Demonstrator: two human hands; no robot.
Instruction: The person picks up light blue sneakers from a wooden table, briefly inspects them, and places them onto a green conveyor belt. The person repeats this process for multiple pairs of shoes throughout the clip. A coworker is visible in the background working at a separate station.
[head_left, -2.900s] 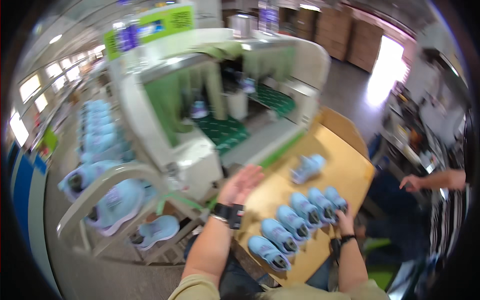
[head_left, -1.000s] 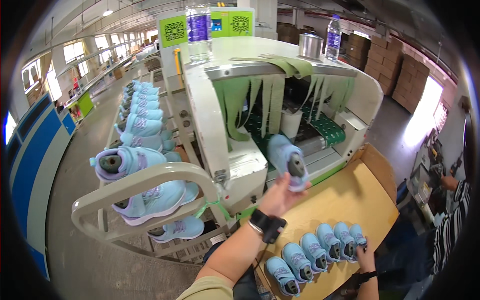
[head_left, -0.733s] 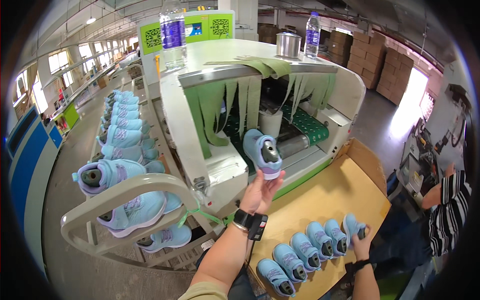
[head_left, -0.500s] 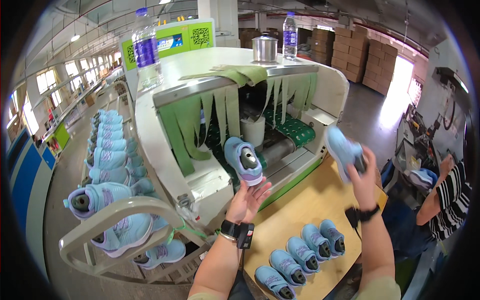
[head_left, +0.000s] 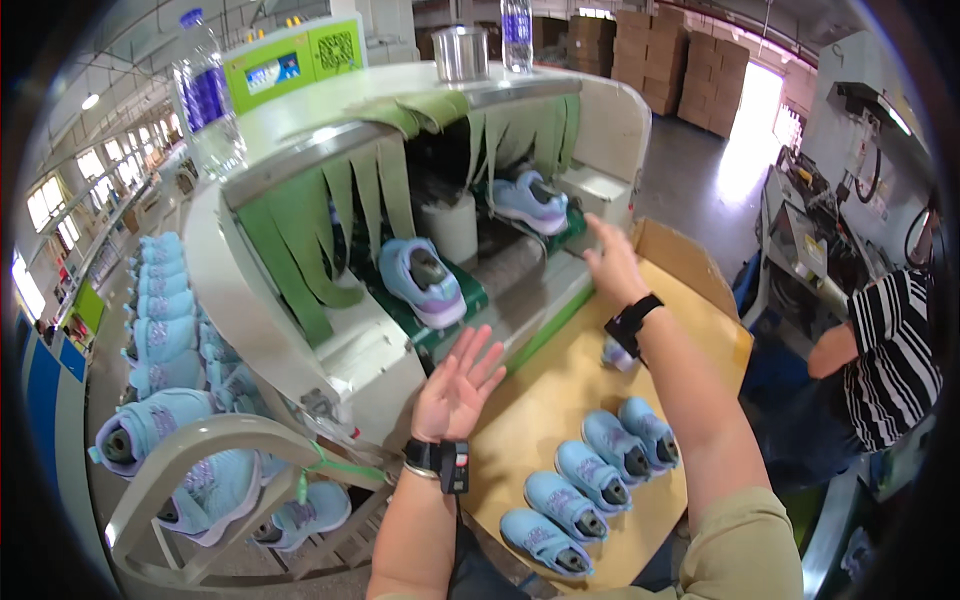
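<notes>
A light-blue and lilac sneaker with a dark insert in its opening rests on the left green perforated belt of a white machine. Just in front of its heel, my left hand is palm up with fingers spread, holding nothing. A second sneaker lies on the right green belt under the hanging strips. To the right of that belt is my right hand, empty, its fingers stretched out. Several matching sneakers stand in a row on the tan table below my hands.
Green strips hang over the machine's opening. A rack with a curved beige rail bears more sneakers at left. Bottles and a metal pot top the machine. At right sits a person in a striped shirt.
Both sneakers have left my hands and now lie on the belts, one on each. My left hand has drawn back from the left shoe. The view has shifted, moving the machine leftward.
</notes>
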